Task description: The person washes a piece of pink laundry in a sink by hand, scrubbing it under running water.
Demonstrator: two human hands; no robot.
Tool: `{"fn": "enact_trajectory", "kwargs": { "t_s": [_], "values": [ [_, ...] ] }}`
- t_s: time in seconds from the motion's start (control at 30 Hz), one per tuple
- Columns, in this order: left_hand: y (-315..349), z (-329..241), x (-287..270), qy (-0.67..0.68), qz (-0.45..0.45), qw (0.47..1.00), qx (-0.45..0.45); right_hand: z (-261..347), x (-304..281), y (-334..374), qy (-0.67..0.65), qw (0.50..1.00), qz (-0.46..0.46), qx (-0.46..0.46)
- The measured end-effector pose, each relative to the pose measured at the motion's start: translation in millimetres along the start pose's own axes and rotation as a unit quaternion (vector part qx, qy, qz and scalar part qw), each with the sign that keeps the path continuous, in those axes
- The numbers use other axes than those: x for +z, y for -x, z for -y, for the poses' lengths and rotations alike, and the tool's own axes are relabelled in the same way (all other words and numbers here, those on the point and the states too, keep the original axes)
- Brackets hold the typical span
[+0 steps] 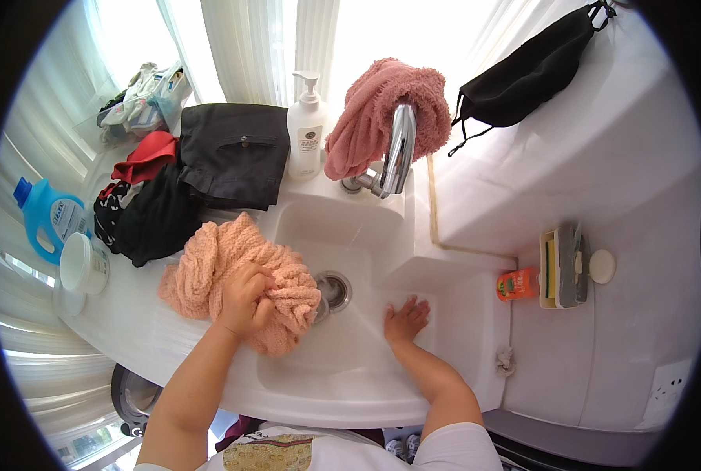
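A bunched, fluffy peach-coloured cloth lies over the left side of the white sink, partly on the counter and partly over the basin. My left hand is closed on its folds; whether it is a towel or a garment I cannot tell. On the sloped right side of the basin rests my right hand, fingers spread, holding nothing. Between the hands the round metal drain shows, its left edge beside the cloth. A chrome faucet stands at the back with a dusty-pink towel draped over it.
Dark folded trousers, black clothes and a red cloth lie back left. Nearby stand a white pump bottle, blue detergent bottle and white tub. A black mask hangs right, above an orange container.
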State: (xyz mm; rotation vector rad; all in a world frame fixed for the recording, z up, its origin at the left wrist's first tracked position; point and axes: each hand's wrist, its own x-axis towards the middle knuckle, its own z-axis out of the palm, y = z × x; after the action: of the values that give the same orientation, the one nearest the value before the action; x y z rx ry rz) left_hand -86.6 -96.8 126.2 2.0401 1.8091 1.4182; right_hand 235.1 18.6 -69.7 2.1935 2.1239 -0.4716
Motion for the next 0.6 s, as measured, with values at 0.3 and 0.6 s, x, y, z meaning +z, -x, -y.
{"fn": "enact_trajectory", "kwargs": {
  "t_s": [0.3,0.6],
  "values": [
    [-1.3,0.6,0.7,-0.006,-0.008,1.000,0.001,72.4,5.2,76.5,0.011,0.732,0.225,-0.643],
    [-0.3,0.3,1.7,-0.008,-0.007,1.000,-0.004,85.4,23.9,53.4,0.004,0.704,0.087,-0.705]
  ]
}}
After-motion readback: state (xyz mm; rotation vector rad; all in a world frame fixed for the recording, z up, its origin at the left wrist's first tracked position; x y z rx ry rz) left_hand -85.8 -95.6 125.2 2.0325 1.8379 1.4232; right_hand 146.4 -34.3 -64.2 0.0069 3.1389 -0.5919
